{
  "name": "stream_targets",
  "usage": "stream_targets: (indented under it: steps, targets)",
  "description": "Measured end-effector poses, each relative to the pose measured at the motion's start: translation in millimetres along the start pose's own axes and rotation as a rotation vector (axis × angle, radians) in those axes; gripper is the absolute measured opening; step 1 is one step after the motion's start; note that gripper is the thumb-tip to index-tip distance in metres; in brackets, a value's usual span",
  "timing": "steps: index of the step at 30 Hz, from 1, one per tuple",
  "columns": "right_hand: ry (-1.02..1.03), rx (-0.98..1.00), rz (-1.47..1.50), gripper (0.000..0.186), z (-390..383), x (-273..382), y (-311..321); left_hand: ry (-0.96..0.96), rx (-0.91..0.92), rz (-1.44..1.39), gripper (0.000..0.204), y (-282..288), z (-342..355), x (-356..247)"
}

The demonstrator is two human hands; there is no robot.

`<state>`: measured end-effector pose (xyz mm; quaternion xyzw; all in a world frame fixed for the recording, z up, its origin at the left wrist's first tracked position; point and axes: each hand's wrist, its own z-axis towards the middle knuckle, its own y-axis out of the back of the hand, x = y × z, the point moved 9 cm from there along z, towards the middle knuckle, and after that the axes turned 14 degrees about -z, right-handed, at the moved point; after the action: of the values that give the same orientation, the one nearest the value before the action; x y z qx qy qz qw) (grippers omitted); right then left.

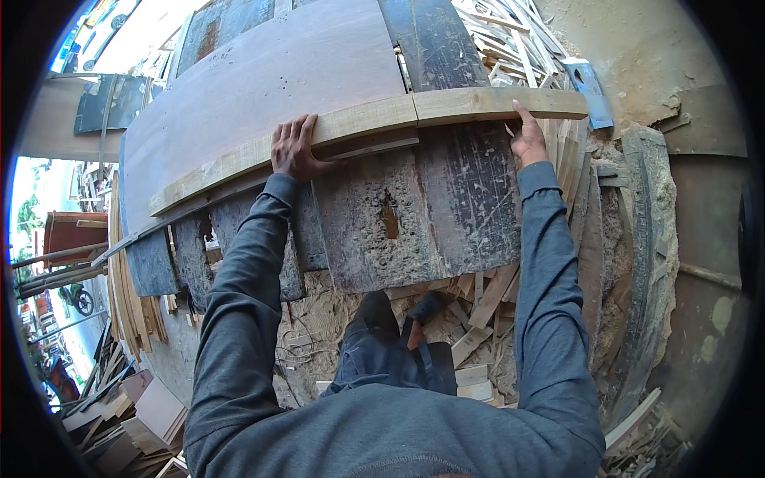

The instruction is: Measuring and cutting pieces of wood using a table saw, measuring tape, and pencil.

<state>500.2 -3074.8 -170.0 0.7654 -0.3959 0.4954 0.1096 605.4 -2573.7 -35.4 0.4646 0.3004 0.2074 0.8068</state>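
Observation:
Two lengths of pale wooden plank lie end to end across the worktop, meeting at a seam near the middle. My left hand (296, 148) is closed over the left plank (215, 174), fingers over its far edge and thumb stretched to the right along the near side. Farther right, my right hand (528, 140) grips the right plank (470, 104) near its outer end, one finger up on its face. Beneath the left plank runs a thinner wooden strip (366, 146), partly hidden. A large smooth plywood sheet (263, 72) lies just beyond the left plank.
The worn dark worktop (470, 199) has a ragged hole near its front. Scrap wood (510, 36) is heaped at the far right, with offcuts (478, 319) around my feet. A rough timber slab (649, 239) stands on the right. Stacked boards (151, 406) lie at lower left.

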Motion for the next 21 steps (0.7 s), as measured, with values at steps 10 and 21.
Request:
stream_targets:
  steps: [10, 21]
  targets:
    - [0.031, 0.106, -0.012, 0.057, 27, 16, -41, 0.016, -0.005, 0.041, 0.112, -7, 42, 33]
    - [0.067, -0.152, 0.423, 0.042, -128, -4, 81, 0.151, 0.031, 0.051, 0.104, -5, 67, 44]
